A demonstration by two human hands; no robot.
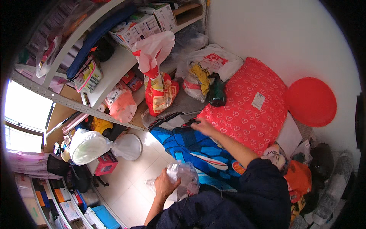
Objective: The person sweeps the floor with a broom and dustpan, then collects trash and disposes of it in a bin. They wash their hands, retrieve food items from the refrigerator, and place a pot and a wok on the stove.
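My left hand (166, 183) is closed around a crumpled clear plastic bag (187, 180), low in the picture above the tiled floor. A pale thing with some pink shows through the plastic. My right hand (204, 126) reaches out to the far edge of a blue patterned blanket (188, 146), its fingers at a dark strap or trim there; whether they grip it is not clear. Beside that hand lies a red cushion with white hearts (243, 111), bearing a paper label (258, 100). A dark green bottle (217, 91) leans at the cushion's upper left edge.
A metal shelf (114, 68) with boxes (137, 30) and a basket (90, 75) fills the upper left. Red and white bags (161, 94) stand near it. A bagged fan (90, 147) is on the floor at left. A red round disc (311, 102) leans on the white wall (271, 37).
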